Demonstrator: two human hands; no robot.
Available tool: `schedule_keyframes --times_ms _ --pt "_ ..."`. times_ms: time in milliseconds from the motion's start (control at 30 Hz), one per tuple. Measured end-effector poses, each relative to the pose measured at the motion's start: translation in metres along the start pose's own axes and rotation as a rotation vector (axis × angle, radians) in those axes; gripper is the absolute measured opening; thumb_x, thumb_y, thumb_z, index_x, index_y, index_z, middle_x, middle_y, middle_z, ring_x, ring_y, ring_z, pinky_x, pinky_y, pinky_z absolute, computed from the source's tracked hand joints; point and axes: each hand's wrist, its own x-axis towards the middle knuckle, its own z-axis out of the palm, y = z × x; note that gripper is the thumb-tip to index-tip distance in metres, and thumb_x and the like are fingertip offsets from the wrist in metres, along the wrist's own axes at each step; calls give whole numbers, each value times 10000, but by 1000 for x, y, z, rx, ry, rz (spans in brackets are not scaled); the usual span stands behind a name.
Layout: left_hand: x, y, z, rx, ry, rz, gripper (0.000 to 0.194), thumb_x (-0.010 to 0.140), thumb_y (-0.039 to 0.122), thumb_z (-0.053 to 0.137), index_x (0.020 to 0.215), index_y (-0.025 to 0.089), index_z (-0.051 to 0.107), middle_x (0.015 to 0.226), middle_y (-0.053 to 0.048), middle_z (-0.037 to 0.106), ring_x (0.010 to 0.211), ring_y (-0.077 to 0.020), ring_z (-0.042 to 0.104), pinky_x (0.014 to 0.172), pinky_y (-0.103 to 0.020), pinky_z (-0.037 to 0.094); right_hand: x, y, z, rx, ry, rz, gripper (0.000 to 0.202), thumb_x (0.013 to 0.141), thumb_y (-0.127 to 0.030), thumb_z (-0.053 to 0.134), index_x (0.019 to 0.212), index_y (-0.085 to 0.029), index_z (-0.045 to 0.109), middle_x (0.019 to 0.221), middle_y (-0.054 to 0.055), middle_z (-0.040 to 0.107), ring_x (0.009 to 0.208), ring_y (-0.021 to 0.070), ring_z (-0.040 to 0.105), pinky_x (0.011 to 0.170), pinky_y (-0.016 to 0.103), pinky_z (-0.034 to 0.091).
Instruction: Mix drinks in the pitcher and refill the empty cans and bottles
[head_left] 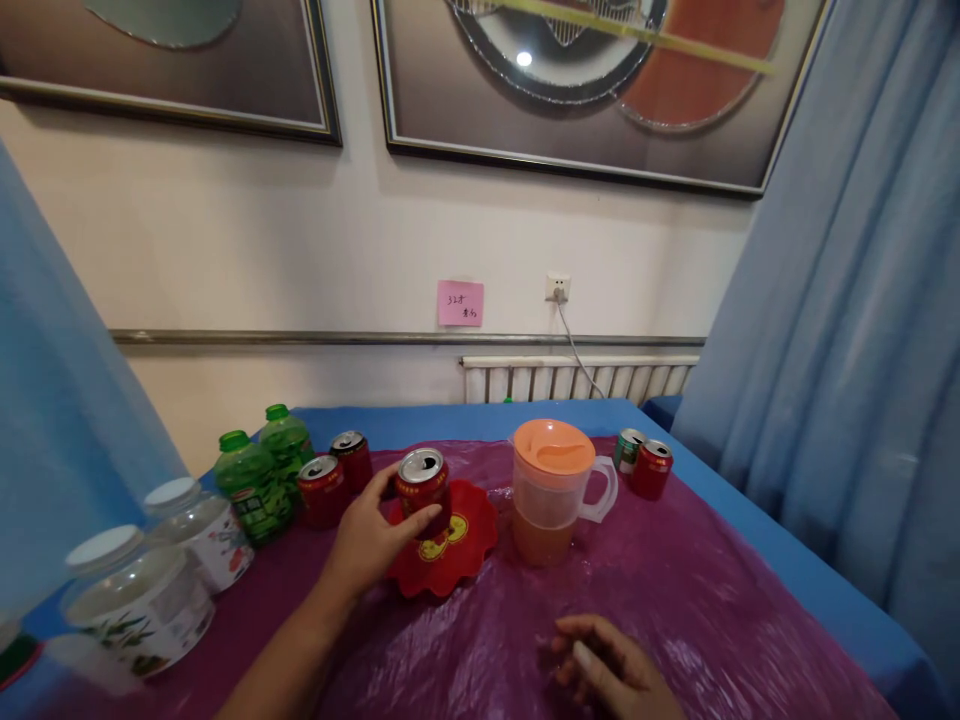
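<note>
My left hand [373,535] is wrapped round an opened red drink can [424,490], thumb in front and fingers behind. The can is upright, at a red scalloped plate [480,535] with a yellow pattern; whether its base touches the plate I cannot tell. Right of the plate stands a clear pitcher [546,505] with an orange lid and amber liquid in its lower part. My right hand [611,670] is low in front of the pitcher, fingers loosely curled but apart, holding nothing visible.
Left are two more red cans [322,492], green bottles [255,490] and white-lidded jars [139,605]. At the back right stand a green can [628,450] and a red can [651,472]. Purple plastic sheeting [675,590] covers the blue tablecloth [840,600]. Blue curtains [840,250] hang at both sides.
</note>
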Motion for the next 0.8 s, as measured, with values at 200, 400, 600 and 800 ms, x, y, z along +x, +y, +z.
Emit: schedule_keyframes --times_ms 200,400,600,800 --pt "4 -46 24 96 84 66 647 688 558 743 1206 188 627 1220 -123 735 1114 -344 701 972 -458 560 26 -52 -47 -201 363 -143 535 671 -654 803 993 -232 736 944 88 756 863 279 707 774 414 588" --pt "-6 -67 30 101 -23 130 644 701 540 750 1224 187 624 1233 -136 722 1127 -342 682 1008 -494 525 92 -103 -63 -376 426 -399 537 712 -651 766 1009 -207 724 1011 81 740 997 280 659 879 388 522" --pt "-9 -72 31 91 -51 130 592 681 464 777 1202 214 646 1223 -122 718 1139 -342 664 1011 -494 513 124 -100 -51 -243 346 -417 542 792 -710 675 632 -208 547 594 -30 508 582 142 458 575 269 396" --pt "-11 -73 34 98 -73 128 592 698 413 771 1244 235 626 1233 -103 710 1152 -335 648 1024 -483 492 136 -108 -35 -3 390 -306 577 705 -704 759 625 -235 434 517 -118 269 447 72 227 441 230 221"
